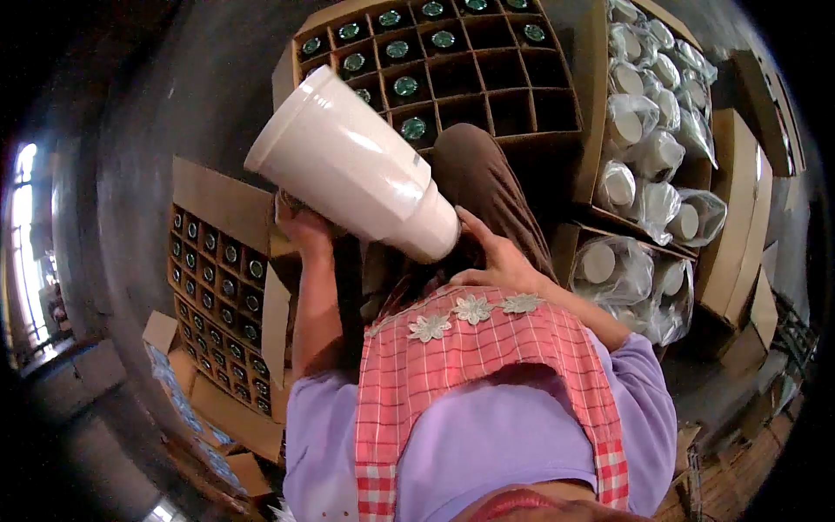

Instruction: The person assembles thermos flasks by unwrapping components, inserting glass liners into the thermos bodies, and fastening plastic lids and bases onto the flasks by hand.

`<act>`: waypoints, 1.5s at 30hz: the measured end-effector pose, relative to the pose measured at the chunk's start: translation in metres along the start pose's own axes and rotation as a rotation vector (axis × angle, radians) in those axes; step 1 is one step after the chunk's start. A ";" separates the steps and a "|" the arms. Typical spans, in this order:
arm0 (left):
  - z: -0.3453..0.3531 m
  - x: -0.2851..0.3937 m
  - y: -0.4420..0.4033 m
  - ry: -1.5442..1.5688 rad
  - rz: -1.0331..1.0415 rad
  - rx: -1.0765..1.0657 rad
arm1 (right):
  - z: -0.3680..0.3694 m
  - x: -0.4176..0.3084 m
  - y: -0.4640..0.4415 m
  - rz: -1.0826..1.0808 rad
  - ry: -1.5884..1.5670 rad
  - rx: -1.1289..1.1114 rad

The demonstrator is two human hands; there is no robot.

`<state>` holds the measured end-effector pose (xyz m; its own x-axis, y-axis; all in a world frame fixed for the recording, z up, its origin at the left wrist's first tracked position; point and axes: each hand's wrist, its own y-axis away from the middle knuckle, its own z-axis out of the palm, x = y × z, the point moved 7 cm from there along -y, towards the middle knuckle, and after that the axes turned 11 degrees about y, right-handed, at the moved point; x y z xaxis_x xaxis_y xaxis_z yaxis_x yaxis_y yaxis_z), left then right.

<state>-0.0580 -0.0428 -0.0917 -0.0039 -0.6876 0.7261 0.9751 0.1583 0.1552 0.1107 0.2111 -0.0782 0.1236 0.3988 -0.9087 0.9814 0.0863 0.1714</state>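
Observation:
A large glossy white vase-like vessel point(348, 165), wide at the rim and narrowing to a stepped lower end, lies tilted across my lap. My right hand point(500, 261) grips its narrow end, thumb and fingers curled against it. Under the wide part is my left hand point(304, 228), closed at its side, with most of its fingers hidden behind the vessel. Just beyond it stands a divided cardboard box point(487, 113) with green glass pieces point(405, 86) in many of its cells; other cells on the right look dark.
On the right, cartons hold several white pieces in clear plastic bags point(631, 122). A partitioned carton point(217, 191) with dark round-topped pieces stands at left. Cardboard boxes point(735, 217) stack at far right. My knee point(478, 165) reaches the divided box.

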 end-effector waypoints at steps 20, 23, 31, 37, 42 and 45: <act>-0.012 -0.001 0.032 -0.433 -0.187 -0.154 | 0.064 -0.003 -0.012 0.384 -1.016 -0.616; 0.010 -0.025 0.022 -0.411 -0.215 -0.176 | -0.001 0.011 -0.019 0.243 -1.086 -0.214; 0.045 -0.079 0.012 -0.326 -0.261 -0.194 | -0.026 0.040 -0.014 0.260 -1.098 0.055; 0.058 -0.079 -0.008 -0.346 -0.240 -0.182 | -0.074 0.037 -0.012 0.271 -0.732 0.231; 0.062 -0.086 -0.006 -0.304 -0.235 -0.159 | -0.086 0.010 -0.025 -0.142 -0.405 0.529; 0.060 -0.078 -0.021 -0.267 -0.238 -0.124 | -0.071 0.026 -0.033 0.057 -0.939 0.192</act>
<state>-0.0911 0.0499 -0.1115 -0.2750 -0.4836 0.8309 0.9594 -0.0820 0.2698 0.0713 0.2834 -0.0801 0.1570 -0.5038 -0.8494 0.9674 -0.0945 0.2349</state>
